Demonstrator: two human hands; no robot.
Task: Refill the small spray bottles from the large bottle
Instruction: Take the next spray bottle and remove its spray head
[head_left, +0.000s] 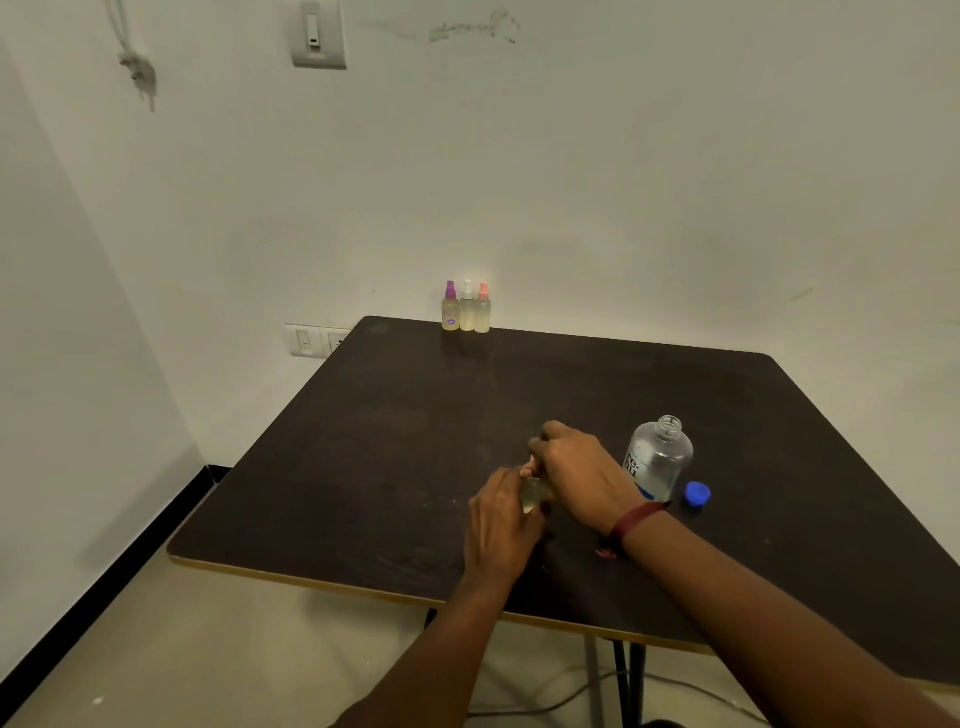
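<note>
Just below the middle of the frame, my left hand (501, 519) wraps round the body of a small spray bottle (531, 496), of which only a pale, yellowish sliver shows between my fingers. My right hand (576, 467) curls tight over its top; the spray head is hidden, so I cannot tell whether it is on or off. I judge the little bottle light, thin-walled and slick if wet, so I hold it low on the body, firmly but without squeezing, and turn only at the neck. The large bottle (657, 460) stands open to the right of my hands, its blue cap (697, 493) just beside it on the table (363, 441). It looks heavier and sloshy: best taken round its waist. Three other spray bottles (467, 307) stand touching at the table's far edge.
</note>
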